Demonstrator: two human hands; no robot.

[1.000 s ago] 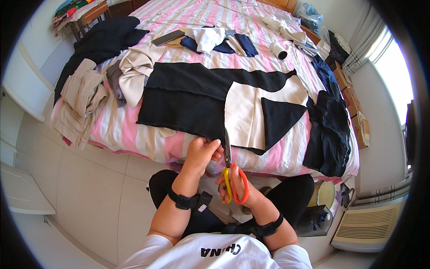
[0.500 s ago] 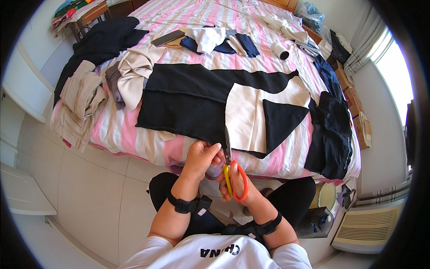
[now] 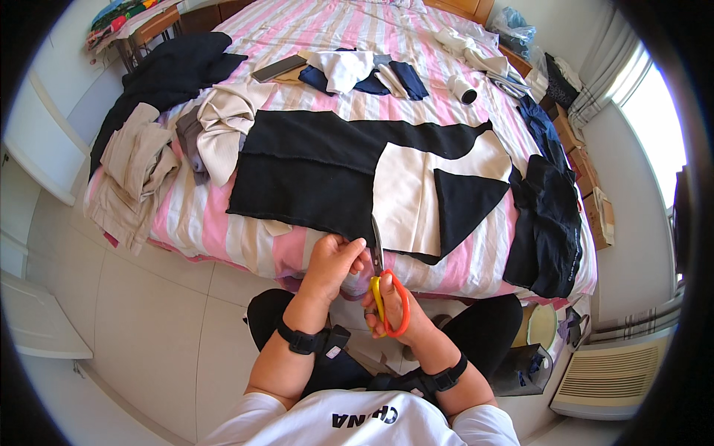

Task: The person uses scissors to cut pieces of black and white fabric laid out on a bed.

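Note:
Black fabric lies spread over the near edge of the bed, and a cream fabric piece rests on its right part. My right hand grips scissors with orange and yellow handles. Their blades point away from me, at the black fabric's near edge, along the cream piece's left side. Just left of the blades, my left hand pinches the near edge of the black fabric between thumb and fingers. How far the lower blade reaches under the cloth is hidden.
The striped bed carries beige trousers, a cream garment, black clothing, folded clothes and a white cylinder. Below on the right are a dark box and an air-conditioner unit. Cartons line the wall.
The view has shifted very slightly. Both hands keep nearly the same places, and the scissors stay at the fabric edge with only a slight movement.

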